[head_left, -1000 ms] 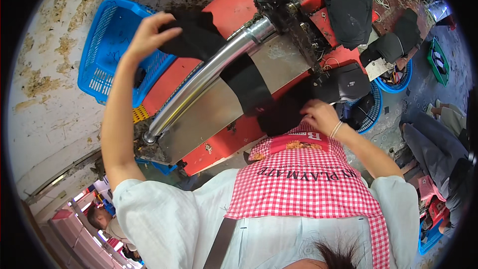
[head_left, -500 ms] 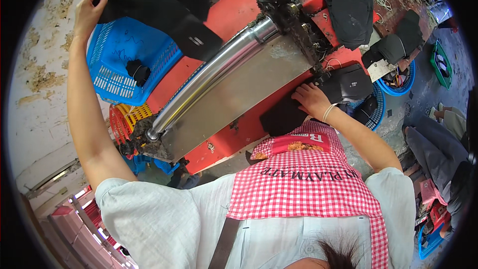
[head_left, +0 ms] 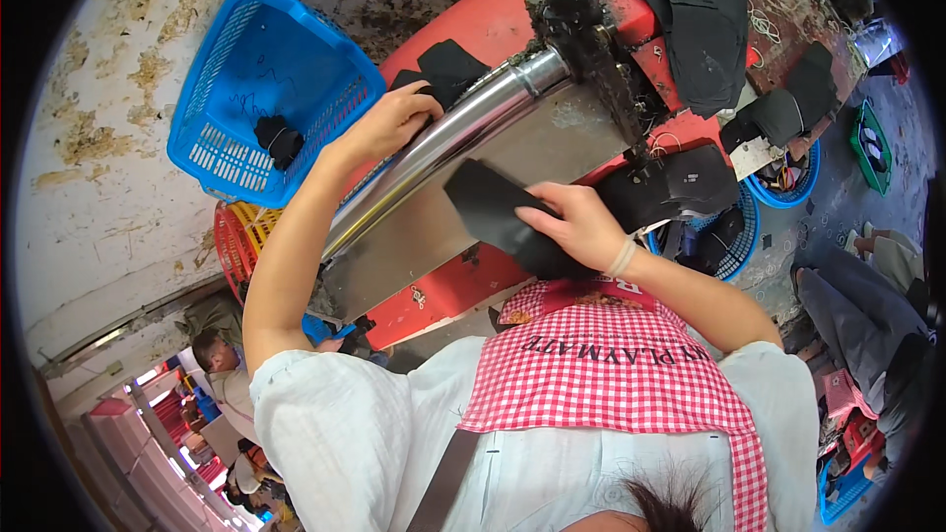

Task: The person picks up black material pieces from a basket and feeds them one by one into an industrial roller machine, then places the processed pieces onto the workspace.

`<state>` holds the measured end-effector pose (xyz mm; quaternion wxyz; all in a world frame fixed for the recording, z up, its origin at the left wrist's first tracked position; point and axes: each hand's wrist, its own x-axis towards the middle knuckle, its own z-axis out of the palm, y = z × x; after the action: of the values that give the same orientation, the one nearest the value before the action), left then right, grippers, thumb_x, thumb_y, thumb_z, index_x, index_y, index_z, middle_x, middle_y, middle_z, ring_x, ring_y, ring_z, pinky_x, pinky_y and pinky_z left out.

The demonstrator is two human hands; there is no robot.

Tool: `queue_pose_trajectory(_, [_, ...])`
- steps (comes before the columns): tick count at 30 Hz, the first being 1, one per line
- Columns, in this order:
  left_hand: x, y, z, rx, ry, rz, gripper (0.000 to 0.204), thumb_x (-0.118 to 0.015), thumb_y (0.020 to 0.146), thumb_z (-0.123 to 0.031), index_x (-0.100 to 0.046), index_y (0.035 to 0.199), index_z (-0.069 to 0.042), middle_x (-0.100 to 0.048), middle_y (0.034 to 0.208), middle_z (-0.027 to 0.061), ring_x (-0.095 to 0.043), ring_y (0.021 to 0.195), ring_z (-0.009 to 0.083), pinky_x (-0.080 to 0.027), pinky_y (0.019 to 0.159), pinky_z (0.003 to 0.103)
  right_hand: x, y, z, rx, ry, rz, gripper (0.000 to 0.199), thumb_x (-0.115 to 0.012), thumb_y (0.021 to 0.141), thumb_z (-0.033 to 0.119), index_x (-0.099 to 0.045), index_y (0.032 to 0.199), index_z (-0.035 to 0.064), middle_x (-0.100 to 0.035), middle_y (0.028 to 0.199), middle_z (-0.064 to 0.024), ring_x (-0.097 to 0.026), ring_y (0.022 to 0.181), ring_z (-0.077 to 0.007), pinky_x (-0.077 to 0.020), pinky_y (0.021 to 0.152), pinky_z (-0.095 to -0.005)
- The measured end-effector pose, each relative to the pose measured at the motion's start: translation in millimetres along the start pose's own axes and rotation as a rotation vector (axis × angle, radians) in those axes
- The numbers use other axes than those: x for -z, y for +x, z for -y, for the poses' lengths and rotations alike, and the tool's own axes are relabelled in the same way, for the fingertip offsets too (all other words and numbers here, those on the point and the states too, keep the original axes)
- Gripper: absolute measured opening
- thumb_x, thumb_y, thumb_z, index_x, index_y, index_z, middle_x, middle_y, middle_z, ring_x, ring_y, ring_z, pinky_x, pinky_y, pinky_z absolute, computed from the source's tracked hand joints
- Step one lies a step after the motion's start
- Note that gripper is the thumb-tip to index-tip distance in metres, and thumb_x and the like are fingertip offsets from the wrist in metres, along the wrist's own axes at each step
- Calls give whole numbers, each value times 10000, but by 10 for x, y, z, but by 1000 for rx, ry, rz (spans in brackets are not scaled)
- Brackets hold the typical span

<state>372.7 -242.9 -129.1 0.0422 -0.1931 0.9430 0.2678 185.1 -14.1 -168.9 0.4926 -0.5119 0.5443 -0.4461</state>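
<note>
Head view, black cloth (head_left: 488, 202), in right hand (head_left: 581, 227)

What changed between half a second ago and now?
The left hand came in from the far left to the roller; the black cloth it held spread out now lies beyond the roller. Whether it still grips any is unclear. The right hand shifted left, bringing a black piece over the metal plate. The blue basket stayed put.

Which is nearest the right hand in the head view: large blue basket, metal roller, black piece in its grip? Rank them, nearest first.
1. Black piece: in the right hand's grip.
2. Metal roller: to the hand's upper left.
3. Large blue basket: past the roller, farther left.
</note>
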Motion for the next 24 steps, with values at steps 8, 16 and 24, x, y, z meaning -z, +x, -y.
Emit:
queue_pose_trajectory(8, [88,154,-14,381,-233,146,282,-565,838,-240,-564,902,34,-519,843,95,-512,818,174,-404,728,278,-142,-427,-286,-312,319,476,260,-631,782,154,-594,994,9,-639,794,-71,-587,770,-94,-472,704,-271])
queue_pose_trajectory(16, [1124,129,139,97,-5,-215,277,-679,756,-124,-566,949,40,-571,862,44,-518,817,103,-423,722,232,404,-257,-1239,359,-1054,181,309,-640,689,207,-588,982,123,-508,1084,-64,-485,1020,-240,-394,895,-380])
queue_pose_trajectory(24, [2015,9,337,194,597,-389,261,-628,763,-72,-574,1006,7,-602,965,122,-575,919,221,-438,818,260,533,-331,-765,551,-781,258,214,-634,717,179,-567,904,100,-580,930,-75,-555,903,-228,-420,837,-353])
